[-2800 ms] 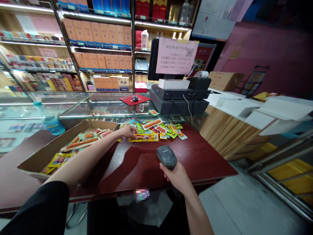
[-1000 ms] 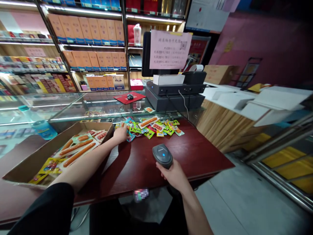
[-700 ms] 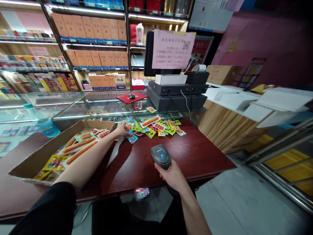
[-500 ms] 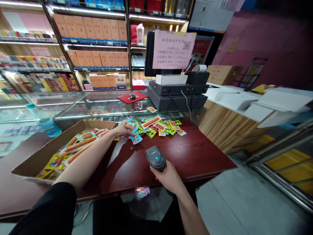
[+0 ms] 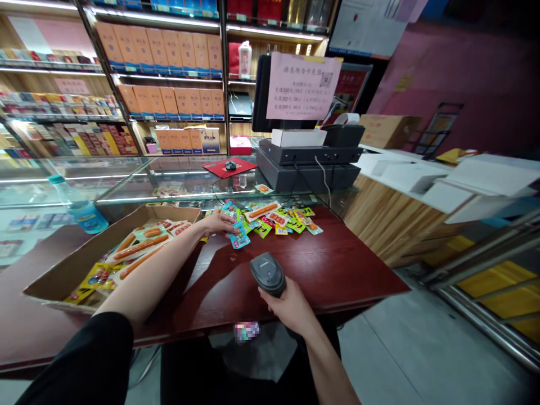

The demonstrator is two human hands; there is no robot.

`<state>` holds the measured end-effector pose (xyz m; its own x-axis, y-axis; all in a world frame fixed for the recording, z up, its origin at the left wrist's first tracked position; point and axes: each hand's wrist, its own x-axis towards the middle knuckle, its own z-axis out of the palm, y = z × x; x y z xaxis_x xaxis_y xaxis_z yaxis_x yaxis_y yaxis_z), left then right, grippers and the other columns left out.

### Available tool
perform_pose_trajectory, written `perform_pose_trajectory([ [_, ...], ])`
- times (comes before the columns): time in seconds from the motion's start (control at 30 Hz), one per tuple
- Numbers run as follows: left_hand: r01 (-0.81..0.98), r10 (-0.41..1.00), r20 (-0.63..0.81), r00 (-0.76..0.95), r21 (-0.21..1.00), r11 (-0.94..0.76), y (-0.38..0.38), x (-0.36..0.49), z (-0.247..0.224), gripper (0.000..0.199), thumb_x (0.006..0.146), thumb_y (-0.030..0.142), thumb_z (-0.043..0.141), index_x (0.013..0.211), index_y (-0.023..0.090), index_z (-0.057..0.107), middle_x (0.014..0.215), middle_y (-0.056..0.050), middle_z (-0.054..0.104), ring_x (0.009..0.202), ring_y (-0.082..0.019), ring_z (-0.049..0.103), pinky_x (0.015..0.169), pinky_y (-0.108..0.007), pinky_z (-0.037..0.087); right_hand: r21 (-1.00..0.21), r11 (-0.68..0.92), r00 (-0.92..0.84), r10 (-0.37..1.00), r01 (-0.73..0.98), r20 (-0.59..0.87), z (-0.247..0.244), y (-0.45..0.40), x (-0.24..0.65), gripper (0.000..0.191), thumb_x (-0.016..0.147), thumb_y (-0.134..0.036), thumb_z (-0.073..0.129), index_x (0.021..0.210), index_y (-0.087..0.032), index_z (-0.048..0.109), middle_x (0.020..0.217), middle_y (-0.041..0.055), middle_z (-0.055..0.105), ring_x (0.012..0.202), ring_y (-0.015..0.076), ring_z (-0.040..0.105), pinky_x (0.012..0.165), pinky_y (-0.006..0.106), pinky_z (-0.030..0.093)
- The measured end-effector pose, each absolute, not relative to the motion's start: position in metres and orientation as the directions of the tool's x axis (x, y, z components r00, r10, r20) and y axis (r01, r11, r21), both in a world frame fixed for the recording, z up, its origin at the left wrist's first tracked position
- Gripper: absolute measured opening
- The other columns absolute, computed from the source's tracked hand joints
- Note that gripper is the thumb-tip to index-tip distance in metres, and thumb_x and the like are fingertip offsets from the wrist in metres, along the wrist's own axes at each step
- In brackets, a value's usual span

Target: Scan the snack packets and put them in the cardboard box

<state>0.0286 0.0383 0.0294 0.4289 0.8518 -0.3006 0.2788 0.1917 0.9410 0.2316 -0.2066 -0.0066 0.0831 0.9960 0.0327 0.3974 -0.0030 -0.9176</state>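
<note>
At the left end of a snack pile, my left hand (image 5: 219,223) has its fingers closed on a small blue snack packet (image 5: 239,236); part of its grip is hidden. My right hand (image 5: 290,304) is wrapped around a dark grey barcode scanner (image 5: 267,273), raised over the near part of the table with its head pointing away from me. Beside the blue packet lie green snack packets (image 5: 264,228) and a long wrapped sausage (image 5: 262,211). Under my left forearm, an open cardboard box (image 5: 46,275) contains wrapped sausages (image 5: 141,248) and yellow packets (image 5: 90,278).
A dark red table (image 5: 337,264) carries the pile and box. Behind it, a glass counter (image 5: 177,169) supports a register (image 5: 307,169) with a cable and a mouse (image 5: 230,165) on a red mat. A blue-capped bottle (image 5: 86,214) stands left of the box.
The blue light on the scanner has gone out. My left hand stays at the blue packet, its fingers shifted slightly. The whole view has moved a little.
</note>
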Motion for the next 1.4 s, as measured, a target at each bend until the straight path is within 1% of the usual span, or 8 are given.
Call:
perform_pose_trajectory([
  [0.13,0.293,0.833,-0.333,0.442,0.931,0.217,0.04,0.029,0.028,0.066,0.028,0.031,0.097,0.085,0.014,0.068,0.077,-0.004,0.073,0.073,-0.018,0.069,0.067,-0.029,0.054,-0.926,-0.009,0.087,0.996,0.377,0.026,-0.007,-0.207,0.231,0.029,0.08,-0.036,0.068,0.1,-0.015,0.07,0.064,0.0047,0.071,0.052,0.0192,0.066,0.049,0.026,0.048],
  [0.5,0.306,0.835,-0.356,0.419,0.921,0.239,0.03,0.031,0.038,0.067,0.025,0.031,0.097,0.084,0.014,0.068,0.072,-0.001,0.072,0.071,-0.017,0.068,0.069,-0.03,0.055,-0.914,-0.028,0.091,0.996,0.405,0.01,-0.014,-0.208,0.236,0.029,0.082,-0.04,0.067,0.098,-0.016,0.069,0.065,0.0047,0.071,0.051,0.0187,0.065,0.048,0.025,0.048],
  [0.67,0.287,0.835,-0.344,0.428,0.928,0.236,0.034,0.03,0.034,0.067,0.026,0.029,0.097,0.083,0.013,0.067,0.074,-0.002,0.072,0.072,-0.018,0.069,0.069,-0.03,0.055,-0.909,-0.018,0.082,0.996,0.416,0.017,-0.011,-0.21,0.236,0.031,0.083,-0.043,0.066,0.098,-0.016,0.069,0.06,0.0033,0.069,0.051,0.0192,0.065,0.049,0.025,0.048],
  [0.77,0.274,0.851,-0.338,0.403,0.931,0.24,0.041,0.031,0.034,0.066,0.026,0.027,0.098,0.083,0.014,0.065,0.076,-0.003,0.073,0.072,-0.018,0.07,0.065,-0.028,0.055,-0.906,-0.017,0.09,0.996,0.423,0.023,-0.008,-0.211,0.237,0.032,0.082,-0.044,0.067,0.097,-0.017,0.069,0.057,0.0028,0.068,0.053,0.0206,0.067,0.049,0.026,0.049],
  [0.9,0.28,0.865,-0.331,0.377,0.931,0.234,0.046,0.021,0.048,0.065,0.029,0.026,0.098,0.086,0.015,0.067,0.076,-0.004,0.074,0.064,-0.017,0.068,0.059,-0.027,0.053,-0.906,-0.006,0.096,0.995,0.423,0.038,-0.007,-0.212,0.237,0.033,0.08,-0.047,0.068,0.095,-0.017,0.068,0.056,0.0025,0.067,0.052,0.0207,0.067,0.047,0.026,0.049],
  [1.1,0.285,0.9,-0.244,0.362,0.948,0.143,0.033,-0.048,0.091,0.06,0.033,0.031,0.098,0.084,0.013,0.074,0.079,-0.006,0.075,0.071,-0.018,0.07,0.066,-0.028,0.056,-0.917,0.004,0.057,0.998,0.398,0.029,-0.009,-0.205,0.23,0.029,0.081,-0.046,0.066,0.085,-0.017,0.064,0.057,0.0027,0.067,0.048,0.0185,0.064,0.044,0.025,0.046],
  [1.23,0.337,0.95,-0.22,0.223,0.931,0.136,0.013,-0.117,0.113,0.058,0.033,0.034,0.098,0.083,0.013,0.076,0.078,-0.006,0.075,0.067,-0.016,0.068,0.065,-0.027,0.055,-0.899,0.002,0.013,1.0,0.438,0.009,-0.009,-0.197,0.224,0.03,0.079,-0.046,0.066,0.082,-0.016,0.065,0.055,0.0032,0.066,0.048,0.0186,0.064,0.044,0.025,0.046],
  [1.4,0.368,0.973,-0.222,0.065,0.912,0.184,-0.021,-0.185,0.131,0.053,0.04,0.037,0.096,0.085,0.015,0.079,0.07,-0.004,0.072,0.06,-0.012,0.063,0.062,-0.025,0.055,-0.894,0.01,-0.049,0.999,0.448,-0.013,-0.01,-0.187,0.209,0.031,0.079,-0.046,0.067,0.082,-0.016,0.066,0.057,0.0043,0.067,0.049,0.0182,0.063,0.046,0.026,0.047],
])
